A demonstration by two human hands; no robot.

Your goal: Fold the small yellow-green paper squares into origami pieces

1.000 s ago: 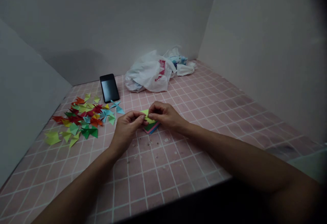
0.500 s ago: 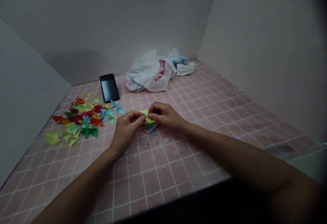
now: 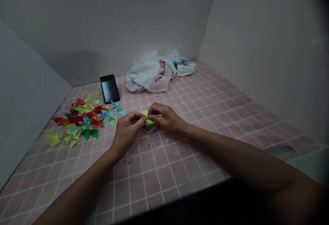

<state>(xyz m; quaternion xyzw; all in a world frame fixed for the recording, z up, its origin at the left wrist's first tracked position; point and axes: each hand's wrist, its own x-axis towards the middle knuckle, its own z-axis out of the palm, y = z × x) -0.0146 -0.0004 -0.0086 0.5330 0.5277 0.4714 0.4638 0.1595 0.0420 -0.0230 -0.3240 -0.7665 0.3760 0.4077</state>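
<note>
My left hand [image 3: 129, 129] and my right hand [image 3: 166, 118] meet over a small stack of coloured paper [image 3: 152, 129], whose green, pink and blue edges show below. Between my fingertips is a yellow-green piece of paper [image 3: 149, 120], pinched from both sides; its folds are partly hidden by the fingers. To the left of my left hand lies a loose pile of folded paper pieces [image 3: 86, 132] in red, orange, yellow, green and light blue.
A black phone [image 3: 110, 88] lies behind the folded pieces. Farther back, a crumpled white plastic bag [image 3: 150, 72] with red print sits near the wall, beside a white and blue wrapped bundle [image 3: 183, 64]. The pink checked tablecloth [image 3: 205, 101] covers the surface between pale walls.
Both hands stay at the same spot, pinching the yellow-green paper, with only slight finger movement. The whole view has shifted very slightly.
</note>
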